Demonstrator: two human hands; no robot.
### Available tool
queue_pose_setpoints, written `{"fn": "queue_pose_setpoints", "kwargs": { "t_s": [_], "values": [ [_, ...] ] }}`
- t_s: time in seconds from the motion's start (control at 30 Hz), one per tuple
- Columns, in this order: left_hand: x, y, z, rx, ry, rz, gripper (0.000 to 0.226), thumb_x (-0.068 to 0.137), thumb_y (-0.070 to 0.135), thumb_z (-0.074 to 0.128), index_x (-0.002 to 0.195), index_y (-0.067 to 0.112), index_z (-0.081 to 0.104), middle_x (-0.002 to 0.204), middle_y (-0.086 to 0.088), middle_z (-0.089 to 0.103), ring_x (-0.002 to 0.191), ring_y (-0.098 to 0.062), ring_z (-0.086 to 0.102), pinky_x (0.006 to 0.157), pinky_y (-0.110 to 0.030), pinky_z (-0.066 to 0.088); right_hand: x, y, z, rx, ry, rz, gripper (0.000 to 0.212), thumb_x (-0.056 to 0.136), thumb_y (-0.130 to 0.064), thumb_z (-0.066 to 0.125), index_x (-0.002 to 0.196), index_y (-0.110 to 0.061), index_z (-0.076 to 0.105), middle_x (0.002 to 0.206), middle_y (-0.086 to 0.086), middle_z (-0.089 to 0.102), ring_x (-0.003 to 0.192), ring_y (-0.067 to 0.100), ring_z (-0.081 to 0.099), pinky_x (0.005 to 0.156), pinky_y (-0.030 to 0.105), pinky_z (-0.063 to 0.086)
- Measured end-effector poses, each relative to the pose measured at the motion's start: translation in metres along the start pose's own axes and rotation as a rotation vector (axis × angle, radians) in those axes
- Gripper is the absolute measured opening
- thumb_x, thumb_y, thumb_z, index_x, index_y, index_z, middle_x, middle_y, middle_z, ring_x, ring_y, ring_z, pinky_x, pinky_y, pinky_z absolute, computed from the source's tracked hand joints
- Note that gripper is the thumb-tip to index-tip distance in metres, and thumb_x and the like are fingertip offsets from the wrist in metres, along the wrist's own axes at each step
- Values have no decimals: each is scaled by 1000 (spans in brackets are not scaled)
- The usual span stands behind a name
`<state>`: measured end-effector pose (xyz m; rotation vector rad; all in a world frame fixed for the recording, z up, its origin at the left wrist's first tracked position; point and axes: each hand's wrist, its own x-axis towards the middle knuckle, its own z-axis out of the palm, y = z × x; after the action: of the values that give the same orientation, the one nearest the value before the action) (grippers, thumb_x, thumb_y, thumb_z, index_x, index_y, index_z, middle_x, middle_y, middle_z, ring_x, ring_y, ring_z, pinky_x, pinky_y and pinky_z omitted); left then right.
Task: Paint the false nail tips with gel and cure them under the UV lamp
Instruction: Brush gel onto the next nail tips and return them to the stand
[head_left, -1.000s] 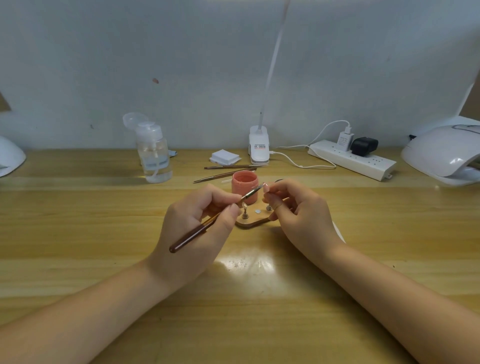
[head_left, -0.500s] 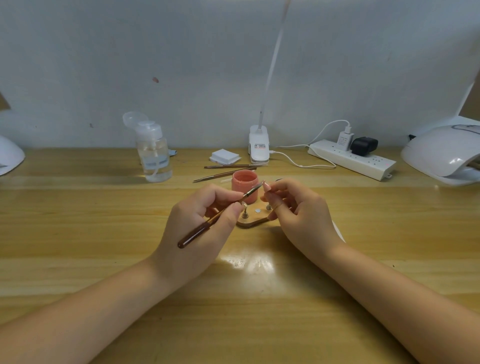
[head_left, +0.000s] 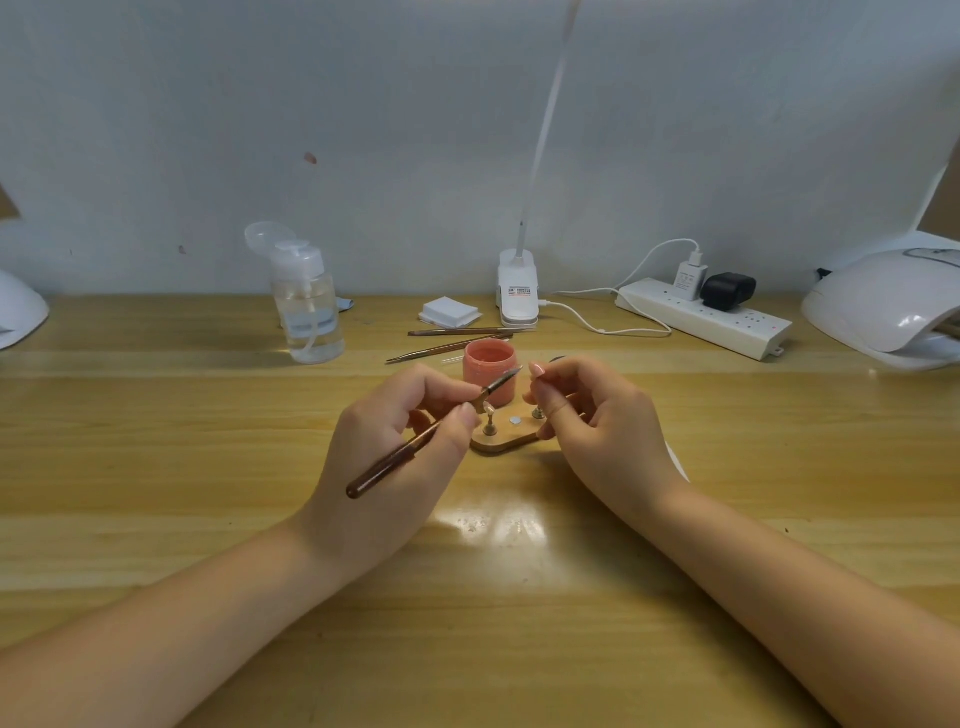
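My left hand (head_left: 395, 441) grips a brown-handled gel brush (head_left: 415, 447), its tip raised toward a pale pink false nail tip (head_left: 536, 370). My right hand (head_left: 597, 431) pinches that nail tip on its small stand, a little to the right of the brush tip. Between my hands lies a wooden nail holder base (head_left: 501, 441) with small metal pegs. An open pink gel jar (head_left: 489, 370) stands just behind it. The white UV lamp (head_left: 883, 306) sits at the far right of the table.
A clear pump bottle (head_left: 306, 306) stands at back left. Two spare brushes (head_left: 457, 340), a stack of white pads (head_left: 450, 312), a clip-on desk lamp (head_left: 518, 288) and a white power strip (head_left: 701, 317) with plugs line the back. Another white device (head_left: 18, 312) is at the left edge.
The brush tip has drawn back slightly from the nail tip, and the brush handle has swung a little to the right. My right hand has barely moved.
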<state>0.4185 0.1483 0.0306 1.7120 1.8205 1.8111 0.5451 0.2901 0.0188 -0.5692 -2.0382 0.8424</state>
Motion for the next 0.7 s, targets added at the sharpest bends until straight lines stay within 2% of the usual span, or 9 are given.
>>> {"fn": "queue_pose_setpoints", "kwargs": {
  "t_s": [0.1, 0.2, 0.3, 0.47, 0.7],
  "values": [
    [0, 2, 2, -29, -15, 6, 12, 88, 20, 60, 98, 23, 67, 90, 14, 72, 85, -5, 68, 70, -12, 47, -1, -2, 0, -2, 0, -10, 9, 92, -11, 63, 100, -14, 67, 85, 1, 70, 73, 21, 66, 70, 46, 54],
    [-1, 1, 1, 1, -44, 32, 10, 88, 25, 61, 94, 20, 68, 86, 11, 72, 82, -7, 68, 69, -14, 48, -1, -2, -1, -19, -7, -5, 10, 92, -11, 62, 100, -14, 66, 84, -2, 69, 72, 21, 65, 71, 46, 54],
    [-2, 1, 0, -23, -33, 55, 17, 87, 32, 55, 92, 20, 67, 84, 10, 72, 82, -9, 68, 71, -20, 51, -1, -1, -1, -19, -8, 1, 10, 92, -12, 62, 101, -14, 66, 84, -1, 69, 73, 22, 66, 71, 47, 53],
    [-1, -1, 3, -83, -11, -17, 11, 90, 21, 58, 97, 20, 67, 88, 10, 74, 86, -9, 69, 76, -21, 53, -1, -1, -1, -13, -4, -9, 9, 91, -12, 63, 100, -14, 67, 85, 0, 70, 73, 22, 66, 70, 48, 53],
    [-2, 0, 1, -78, -27, 26, 16, 87, 31, 56, 92, 19, 65, 84, 6, 72, 82, -11, 69, 73, -22, 53, 0, 0, 0, -13, 1, -8, 11, 91, -11, 64, 100, -13, 68, 84, -3, 69, 73, 24, 65, 71, 48, 53]
  ]
}}
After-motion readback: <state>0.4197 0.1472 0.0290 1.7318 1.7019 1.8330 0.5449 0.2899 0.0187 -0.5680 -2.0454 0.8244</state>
